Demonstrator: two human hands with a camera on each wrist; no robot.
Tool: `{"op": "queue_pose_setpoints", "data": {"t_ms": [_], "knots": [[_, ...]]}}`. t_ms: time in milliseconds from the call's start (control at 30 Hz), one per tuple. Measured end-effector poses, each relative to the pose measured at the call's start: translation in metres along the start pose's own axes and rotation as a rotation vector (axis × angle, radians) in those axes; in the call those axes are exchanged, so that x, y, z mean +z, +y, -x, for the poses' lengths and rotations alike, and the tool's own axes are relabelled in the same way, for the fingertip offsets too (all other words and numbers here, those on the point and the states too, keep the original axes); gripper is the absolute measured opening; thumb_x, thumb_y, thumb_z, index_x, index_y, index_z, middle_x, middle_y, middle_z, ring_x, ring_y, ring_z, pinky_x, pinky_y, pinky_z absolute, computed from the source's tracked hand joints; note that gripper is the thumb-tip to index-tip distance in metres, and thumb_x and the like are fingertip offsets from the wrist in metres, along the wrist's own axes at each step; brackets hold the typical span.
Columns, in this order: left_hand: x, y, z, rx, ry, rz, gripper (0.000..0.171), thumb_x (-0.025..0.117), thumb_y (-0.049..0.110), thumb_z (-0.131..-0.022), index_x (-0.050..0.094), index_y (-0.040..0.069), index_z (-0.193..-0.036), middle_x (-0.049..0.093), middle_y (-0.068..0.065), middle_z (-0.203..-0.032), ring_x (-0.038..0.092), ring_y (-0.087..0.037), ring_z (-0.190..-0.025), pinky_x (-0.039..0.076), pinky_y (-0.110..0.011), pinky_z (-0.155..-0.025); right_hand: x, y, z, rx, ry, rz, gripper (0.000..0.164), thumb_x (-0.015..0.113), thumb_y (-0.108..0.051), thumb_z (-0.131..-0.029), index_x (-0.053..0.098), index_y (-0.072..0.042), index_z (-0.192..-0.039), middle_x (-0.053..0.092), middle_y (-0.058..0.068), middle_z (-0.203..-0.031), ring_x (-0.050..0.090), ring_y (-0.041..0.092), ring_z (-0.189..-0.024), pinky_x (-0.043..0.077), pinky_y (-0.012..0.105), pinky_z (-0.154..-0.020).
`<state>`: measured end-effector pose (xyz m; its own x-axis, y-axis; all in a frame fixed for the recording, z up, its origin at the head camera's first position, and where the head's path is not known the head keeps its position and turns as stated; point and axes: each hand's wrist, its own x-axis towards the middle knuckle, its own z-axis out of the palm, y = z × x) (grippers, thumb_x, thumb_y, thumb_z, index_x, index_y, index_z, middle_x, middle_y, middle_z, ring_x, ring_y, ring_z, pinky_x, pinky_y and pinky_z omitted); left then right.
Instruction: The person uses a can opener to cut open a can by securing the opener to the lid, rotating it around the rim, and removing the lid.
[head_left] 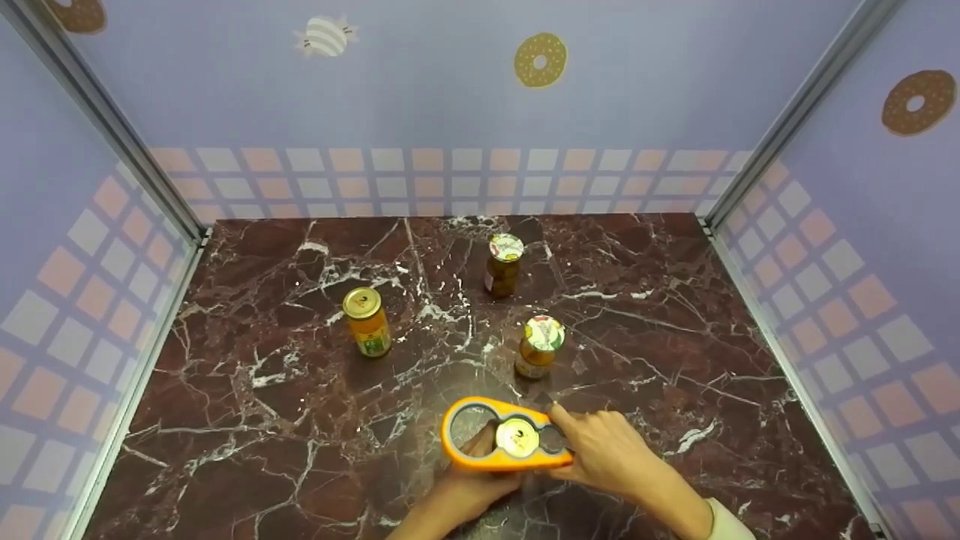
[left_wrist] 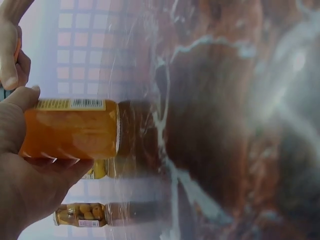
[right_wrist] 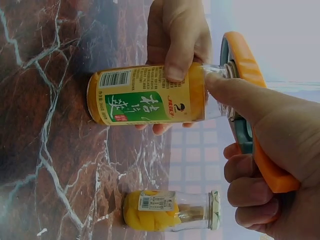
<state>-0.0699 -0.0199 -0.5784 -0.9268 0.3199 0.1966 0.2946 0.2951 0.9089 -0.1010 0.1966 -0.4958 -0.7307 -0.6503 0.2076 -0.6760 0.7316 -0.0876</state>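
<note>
Grips an orange-filled jar with the left hand, curling fingers and thumb closely round the glass and its yellow-and-green label. Clutches an orange jar opener by its narrow end with the right hand, closing fingers round the handle and reaching a thumb across in front of the jar's neck; cannot tell whether touching the glass there. Fits the opener's grey-lined middle hole around the jar's gold lid, leaving the larger hole to the left and the smaller one towards the right hand. Keeps the jar upright at the near side of the dark red marbled tabletop, low over the surface; cannot tell whether resting on it. Just beyond, at the tabletop's middle, a jar of yellow pieces with a patterned white-and-green lid. Farther back, a jar of olives under a similar lid. Off to the left, well apart from both, a gold-lidded jar, upright too. At the right wrist, a pale sleeve. Behind, a lavender wall with a checked band and printed doughnuts.
</note>
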Motion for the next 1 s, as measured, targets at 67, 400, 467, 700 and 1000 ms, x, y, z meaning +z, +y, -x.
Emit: {"op": "queue_pose_setpoints", "data": {"t_ms": [67,400,467,700,1000], "knots": [[0.003,0.0,0.001,-0.009,0.003,0.072,0.064,0.074,0.016,-0.078,0.045,0.01,-0.134,0.052,-0.001,-0.127,0.051,-0.014,-0.113,0.043,-0.029,-0.094,0.0,-0.001,0.001,0.007,-0.004,-0.004,0.056,0.071,-0.058,-0.067,0.048,-0.018,-0.097,0.042,-0.012,-0.055,0.033,0.008,-0.042,0.026,0.024,-0.035],[0.003,0.001,0.003,0.061,0.051,-0.046,0.06,0.073,0.016,-0.075,0.047,0.011,-0.128,0.057,-0.002,-0.119,0.054,-0.015,-0.108,0.045,-0.033,-0.091,0.001,-0.008,0.005,0.065,0.033,0.03,0.058,0.073,-0.057,-0.062,0.047,-0.017,-0.094,0.047,-0.008,-0.054,0.042,0.015,-0.041,0.031,0.031,-0.035],[0.003,0.001,0.003,0.077,0.052,-0.044,0.059,0.074,0.015,-0.074,0.047,0.014,-0.127,0.057,0.0,-0.118,0.054,-0.014,-0.108,0.045,-0.032,-0.091,0.001,-0.009,0.006,0.075,0.035,0.034,0.06,0.074,-0.057,-0.06,0.047,-0.017,-0.096,0.049,-0.007,-0.055,0.044,0.016,-0.041,0.031,0.031,-0.035],[0.002,0.001,0.003,0.092,0.065,-0.061,0.055,0.073,0.016,-0.074,0.048,0.016,-0.123,0.058,0.002,-0.115,0.054,-0.012,-0.105,0.045,-0.032,-0.09,0.001,-0.01,0.006,0.089,0.028,0.031,0.061,0.075,-0.055,-0.059,0.047,-0.017,-0.097,0.048,-0.007,-0.055,0.044,0.016,-0.041,0.03,0.031,-0.035],[0.001,-0.002,0.001,0.108,0.047,-0.078,0.056,0.072,0.015,-0.075,0.047,0.011,-0.124,0.058,-0.001,-0.115,0.055,-0.014,-0.105,0.046,-0.033,-0.09,0.001,-0.012,0.007,0.1,0.021,0.001,0.056,0.073,-0.056,-0.066,0.047,-0.015,-0.095,0.045,-0.006,-0.052,0.046,0.015,-0.042,0.034,0.032,-0.036]]}}
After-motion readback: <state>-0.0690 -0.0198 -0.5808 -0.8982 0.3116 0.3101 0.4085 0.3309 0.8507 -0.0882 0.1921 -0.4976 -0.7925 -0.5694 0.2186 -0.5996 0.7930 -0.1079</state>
